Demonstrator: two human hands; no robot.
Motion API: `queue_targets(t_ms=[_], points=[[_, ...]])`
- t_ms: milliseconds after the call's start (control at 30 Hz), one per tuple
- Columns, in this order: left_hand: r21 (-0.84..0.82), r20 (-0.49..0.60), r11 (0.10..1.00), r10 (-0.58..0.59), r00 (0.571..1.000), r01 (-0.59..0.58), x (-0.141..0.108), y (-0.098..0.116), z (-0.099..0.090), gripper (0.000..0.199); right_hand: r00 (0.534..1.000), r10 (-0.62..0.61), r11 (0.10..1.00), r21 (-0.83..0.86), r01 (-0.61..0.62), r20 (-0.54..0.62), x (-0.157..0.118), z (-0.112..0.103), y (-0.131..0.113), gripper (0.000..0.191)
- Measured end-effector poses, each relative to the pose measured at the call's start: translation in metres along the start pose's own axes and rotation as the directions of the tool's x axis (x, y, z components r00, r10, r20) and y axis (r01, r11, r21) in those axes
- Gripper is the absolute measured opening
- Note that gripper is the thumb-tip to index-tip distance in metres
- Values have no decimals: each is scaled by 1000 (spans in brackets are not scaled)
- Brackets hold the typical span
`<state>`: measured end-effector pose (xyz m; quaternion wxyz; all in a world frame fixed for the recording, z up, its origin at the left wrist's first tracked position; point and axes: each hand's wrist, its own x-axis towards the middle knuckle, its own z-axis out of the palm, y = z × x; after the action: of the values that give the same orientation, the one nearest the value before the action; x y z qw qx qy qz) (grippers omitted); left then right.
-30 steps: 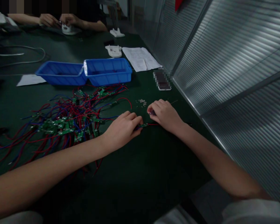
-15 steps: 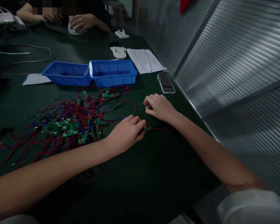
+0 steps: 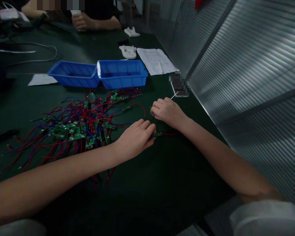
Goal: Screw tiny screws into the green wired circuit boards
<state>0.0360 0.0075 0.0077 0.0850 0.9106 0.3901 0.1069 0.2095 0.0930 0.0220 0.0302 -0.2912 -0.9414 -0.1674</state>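
My left hand point(image 3: 139, 139) is closed in a pinch on a small green circuit board point(image 3: 157, 134) with red and blue wires. The board's end and a red wire stick out to the right of the fingertips. Just beyond it, my right hand point(image 3: 168, 111) is curled shut, its fingertips facing left. A thin pale rod point(image 3: 174, 95) juts out behind the knuckles; its grip end is hidden by the fingers. Beside my left hand spreads a tangled pile of wired green circuit boards point(image 3: 73, 129). A single wired board point(image 3: 126, 108) lies at the pile's right edge.
Two blue bins point(image 3: 123, 82) stand behind the pile. Printed paper point(image 3: 156, 62) with a pen, a phone point(image 3: 179, 87) and white plastic parts point(image 3: 128, 51) lie farther back. Across the table a person's hand point(image 3: 82, 22) holds a white object. A blinds-covered partition point(image 3: 248, 59) borders the right.
A thin pale rod now shows behind my right hand, which has turned slightly with its fingers more closed. My left hand keeps the board. The view has shifted slightly.
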Motion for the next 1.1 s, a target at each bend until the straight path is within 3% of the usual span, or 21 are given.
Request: queue_targets(t_ms=[133, 267, 367, 533, 800, 900, 1100], points=[[-93, -58, 995, -33, 998, 27, -2, 0, -2, 26, 992, 126, 987, 103, -126, 3, -18, -15, -3, 11], [-330, -134, 938, -160, 978, 108, -1, 4, -11, 24, 983, 183, 921, 345, -182, 30, -50, -39, -16, 10], [-542, -50, 824, -225, 973, 163, 0, 7, -19, 21, 976, 216, 910, 364, -197, -9, -67, -50, -32, 11], [-757, 102, 617, -215, 971, 216, 0, 7, -16, 19, 982, 177, 935, 322, -147, -68, -75, -50, -47, 15], [-879, 183, 404, -199, 963, 251, 4, 4, -9, 18, 969, 226, 899, 403, -168, -99, -75, -50, -47, 13], [-921, 227, 265, -232, 946, 286, 4, 10, -13, 11, 963, 240, 893, 419, -168, -126, -76, -50, -48, 12], [-893, 446, -60, -250, 859, 446, -3, 20, -18, 12, 951, 244, 907, 393, -153, -191, -76, -47, -51, 11]])
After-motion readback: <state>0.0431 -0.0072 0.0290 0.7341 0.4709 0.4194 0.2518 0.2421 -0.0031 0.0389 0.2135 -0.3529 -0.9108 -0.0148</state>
